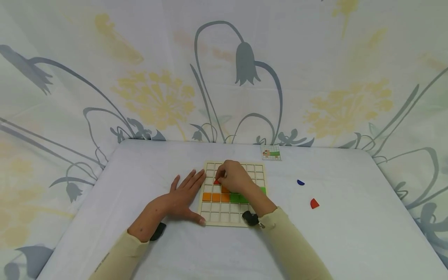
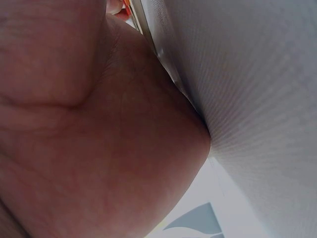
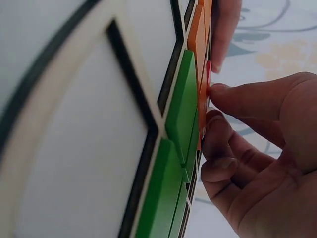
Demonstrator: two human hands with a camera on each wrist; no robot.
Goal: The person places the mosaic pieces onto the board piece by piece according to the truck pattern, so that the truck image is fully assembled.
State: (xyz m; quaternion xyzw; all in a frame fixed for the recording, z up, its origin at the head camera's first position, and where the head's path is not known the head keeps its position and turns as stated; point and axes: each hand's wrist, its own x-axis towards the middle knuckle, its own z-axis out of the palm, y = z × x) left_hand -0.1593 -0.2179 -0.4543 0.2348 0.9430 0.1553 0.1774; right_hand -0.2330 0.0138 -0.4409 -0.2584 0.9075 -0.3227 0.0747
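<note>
A wooden grid board (image 1: 224,224) lies flat on the table, with orange tiles (image 1: 211,197) and green tiles (image 1: 235,198) in its cells. Over its upper left part, my right hand (image 1: 235,177) pinches a small red piece (image 1: 216,182) at the board's surface. In the right wrist view the thumb meets the edge of this red piece (image 3: 208,69), whose full shape is hidden. My left hand (image 1: 182,198) rests with fingers spread and straight along the board's left side, fingertips and thumb touching its edge. The left wrist view holds mostly the palm (image 2: 109,134).
A pattern card (image 1: 271,153) with a small picture lies behind the board to the right. To the right of the board are a blue half-round piece (image 1: 300,182) and a red quarter-round piece (image 1: 314,203). A flower-printed cloth (image 1: 224,97) hangs behind the white table.
</note>
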